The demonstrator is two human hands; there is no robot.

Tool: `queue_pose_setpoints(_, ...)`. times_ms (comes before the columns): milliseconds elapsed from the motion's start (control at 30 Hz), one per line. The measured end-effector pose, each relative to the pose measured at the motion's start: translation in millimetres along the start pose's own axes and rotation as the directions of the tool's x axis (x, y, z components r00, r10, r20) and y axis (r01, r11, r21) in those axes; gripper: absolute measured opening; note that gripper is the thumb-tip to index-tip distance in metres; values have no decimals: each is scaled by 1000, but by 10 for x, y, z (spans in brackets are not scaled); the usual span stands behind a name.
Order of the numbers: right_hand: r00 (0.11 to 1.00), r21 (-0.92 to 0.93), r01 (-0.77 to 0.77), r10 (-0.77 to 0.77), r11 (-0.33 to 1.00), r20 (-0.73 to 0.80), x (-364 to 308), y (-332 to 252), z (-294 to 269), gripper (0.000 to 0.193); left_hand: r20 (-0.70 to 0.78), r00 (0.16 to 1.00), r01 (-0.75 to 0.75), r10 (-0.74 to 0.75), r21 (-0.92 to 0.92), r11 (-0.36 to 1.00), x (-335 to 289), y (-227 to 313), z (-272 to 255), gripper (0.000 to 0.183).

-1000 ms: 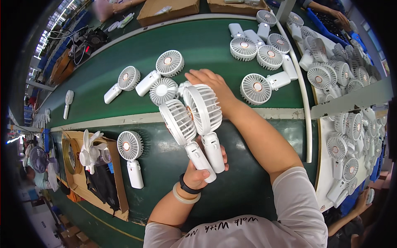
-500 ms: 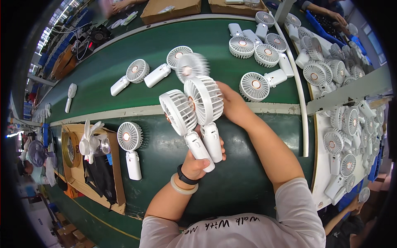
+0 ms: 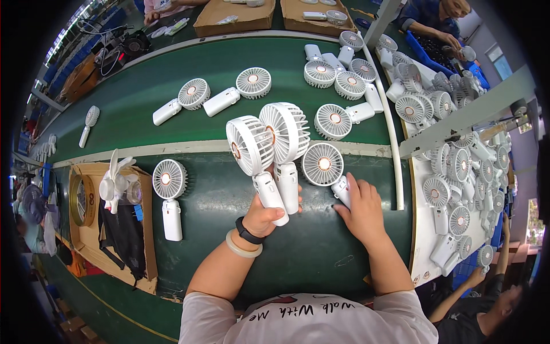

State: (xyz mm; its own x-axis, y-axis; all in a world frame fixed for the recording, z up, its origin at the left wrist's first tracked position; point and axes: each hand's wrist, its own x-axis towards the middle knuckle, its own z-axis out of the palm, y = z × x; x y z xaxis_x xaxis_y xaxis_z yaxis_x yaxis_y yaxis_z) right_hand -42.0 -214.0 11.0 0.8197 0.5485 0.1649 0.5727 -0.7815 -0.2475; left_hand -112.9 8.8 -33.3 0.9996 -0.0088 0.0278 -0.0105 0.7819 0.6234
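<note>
My left hand [image 3: 262, 219] is wrapped round the handles of two white handheld fans, held upright side by side above the bench. The left fan [image 3: 269, 198] leans outward, and the other fan [image 3: 288, 186] stands close behind it, their round heads overlapping. On the right, my right hand [image 3: 366, 212] has the handle of a third handheld fan [image 3: 322, 164] between thumb and fingers. That fan's round grille faces up, low over the dark green bench [image 3: 229, 252] or resting on it; I cannot tell which. Another white fan [image 3: 170, 179] lies on the bench at the left.
Several fans lie on the green belt [image 3: 137, 137] beyond the bench. A pale tube [image 3: 391, 126] edges it at right, before a white table [image 3: 423, 252] heaped with fans. At left stands an open cardboard box [image 3: 150, 229]. Co-workers sit at far right and lower right.
My right hand has come from behind the held fans toward me and to the right, bringing the third fan, which was blurred over the belt, down near the bench. My left hand keeps its two fans.
</note>
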Motion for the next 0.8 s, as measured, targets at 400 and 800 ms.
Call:
queue_pose_setpoints(400,943,601,-314,-315,-735,107,648,-5,409,55,-20,1000,2,0,99,995,-20,14,-29,103)
queue_pose_setpoints(800,912,562,-398,-377,-725,159,609,-14,556,65,-125,992,12,6,141,990,-58,10,17,76)
